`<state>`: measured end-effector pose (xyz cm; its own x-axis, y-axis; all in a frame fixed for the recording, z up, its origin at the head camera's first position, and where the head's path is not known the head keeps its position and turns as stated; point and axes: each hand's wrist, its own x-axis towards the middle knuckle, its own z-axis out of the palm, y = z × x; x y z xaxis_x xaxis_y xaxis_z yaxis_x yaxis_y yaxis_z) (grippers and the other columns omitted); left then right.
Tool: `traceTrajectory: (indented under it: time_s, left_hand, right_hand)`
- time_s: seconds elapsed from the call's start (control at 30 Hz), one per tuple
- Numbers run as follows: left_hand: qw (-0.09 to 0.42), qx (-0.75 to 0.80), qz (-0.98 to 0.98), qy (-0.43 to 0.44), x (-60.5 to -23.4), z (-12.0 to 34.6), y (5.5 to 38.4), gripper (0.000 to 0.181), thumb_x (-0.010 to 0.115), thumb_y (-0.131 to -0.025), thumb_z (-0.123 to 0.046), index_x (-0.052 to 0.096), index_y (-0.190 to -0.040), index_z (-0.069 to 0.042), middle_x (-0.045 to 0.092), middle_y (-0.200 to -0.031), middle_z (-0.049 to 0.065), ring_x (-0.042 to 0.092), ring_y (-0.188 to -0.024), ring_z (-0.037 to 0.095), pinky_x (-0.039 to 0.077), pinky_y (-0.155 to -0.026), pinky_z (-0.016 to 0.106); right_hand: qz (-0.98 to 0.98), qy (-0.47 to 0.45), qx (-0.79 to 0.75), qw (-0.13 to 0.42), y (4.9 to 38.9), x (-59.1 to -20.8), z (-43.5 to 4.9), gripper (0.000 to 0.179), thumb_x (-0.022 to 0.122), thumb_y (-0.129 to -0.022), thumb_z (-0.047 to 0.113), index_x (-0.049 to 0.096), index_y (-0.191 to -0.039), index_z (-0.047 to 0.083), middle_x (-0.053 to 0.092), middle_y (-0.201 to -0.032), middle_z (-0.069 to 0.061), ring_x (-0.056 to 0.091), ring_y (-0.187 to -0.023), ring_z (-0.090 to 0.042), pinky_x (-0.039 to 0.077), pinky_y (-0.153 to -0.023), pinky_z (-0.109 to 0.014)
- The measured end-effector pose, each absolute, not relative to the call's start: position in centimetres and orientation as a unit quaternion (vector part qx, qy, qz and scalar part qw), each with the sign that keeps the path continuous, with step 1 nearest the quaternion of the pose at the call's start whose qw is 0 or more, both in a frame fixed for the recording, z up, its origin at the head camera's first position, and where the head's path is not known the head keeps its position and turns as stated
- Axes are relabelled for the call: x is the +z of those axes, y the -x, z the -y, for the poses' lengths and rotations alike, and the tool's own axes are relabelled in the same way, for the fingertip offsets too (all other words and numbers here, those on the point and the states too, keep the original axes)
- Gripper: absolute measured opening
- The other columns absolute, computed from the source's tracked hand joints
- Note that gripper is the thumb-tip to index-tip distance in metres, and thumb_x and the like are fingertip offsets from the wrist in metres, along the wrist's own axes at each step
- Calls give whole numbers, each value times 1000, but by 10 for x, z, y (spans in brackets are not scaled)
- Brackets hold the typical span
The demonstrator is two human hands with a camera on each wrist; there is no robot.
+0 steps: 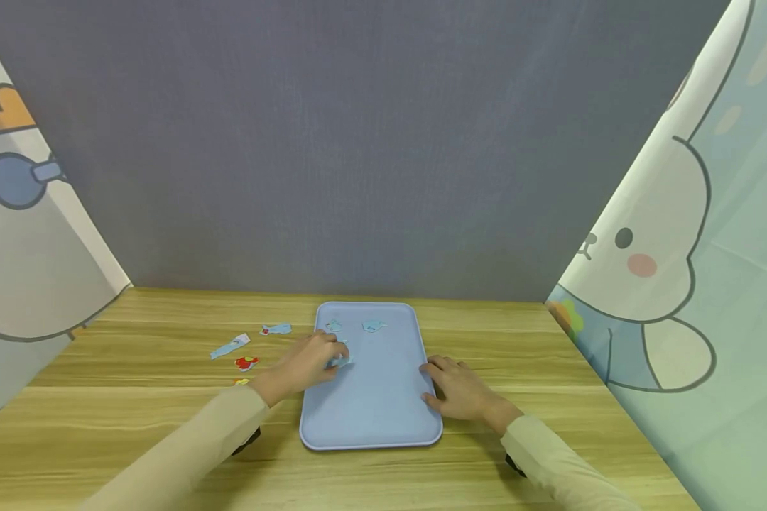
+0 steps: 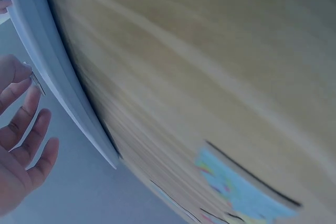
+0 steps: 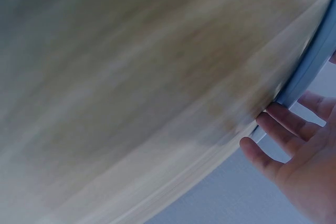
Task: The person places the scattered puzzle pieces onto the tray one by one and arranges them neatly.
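A pale blue tray [image 1: 377, 419] lies on the wooden table. My left hand [image 1: 313, 358] is over its left side, with thumb and forefinger pinching a thin, light-blue cut-out piece [image 1: 343, 361], seen edge-on in the left wrist view; the other fingers are loosely bent. Two more light-blue cut-outs lie inside at the far end, one piece [image 1: 373, 326] to the right and another piece [image 1: 334, 326] to the left. At the tray's right rim rests my right hand [image 1: 463, 390], fingers relaxed and touching the edge, thumb over the inner side.
Left of the tray, on the table, are a long light-blue cut-out [image 1: 229, 346], a fish-shaped blue one [image 1: 276, 329], a red one [image 1: 246, 363] and a yellow one [image 1: 240, 382] partly behind the left arm. A grey partition [image 1: 332, 156] stands behind; printed cloths [image 1: 671, 270] flank both sides.
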<state>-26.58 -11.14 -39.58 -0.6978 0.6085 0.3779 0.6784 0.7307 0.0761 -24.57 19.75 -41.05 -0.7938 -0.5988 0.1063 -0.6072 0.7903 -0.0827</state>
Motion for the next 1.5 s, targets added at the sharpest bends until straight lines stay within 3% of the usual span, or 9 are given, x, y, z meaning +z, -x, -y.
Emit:
traceTrajectory:
  time_s: [0.57,1.1,1.5]
  left_hand:
    - [142,-124,924,332,-393,80,288,19,73,-73,-9,70,-91,-12,66,-85,0,57,-76,18,46,-69,36]
    - [113,-110,936,316,-387,57,303,21,72,-75,-11,70,-95,-14,64,-85,-2,54,-76,15,43,-68,33]
    - [107,-116,939,306,-381,48,314,23,73,-75,-9,69,-97,-11,66,-92,2,58,-85,22,45,-77,41]
  right_hand:
    - [946,-318,54,35,246,-409,-197,48,57,-87,37,52,-124,7,50,-128,-14,47,-119,-30,41,-92,-55]
    - [945,-320,57,36,245,-409,-197,47,58,-86,35,53,-123,6,50,-128,-14,48,-119,-31,41,-91,-55]
    - [945,-319,58,34,245,-408,-196,46,58,-86,34,53,-123,5,50,-128,-15,48,-118,-31,41,-91,-55]
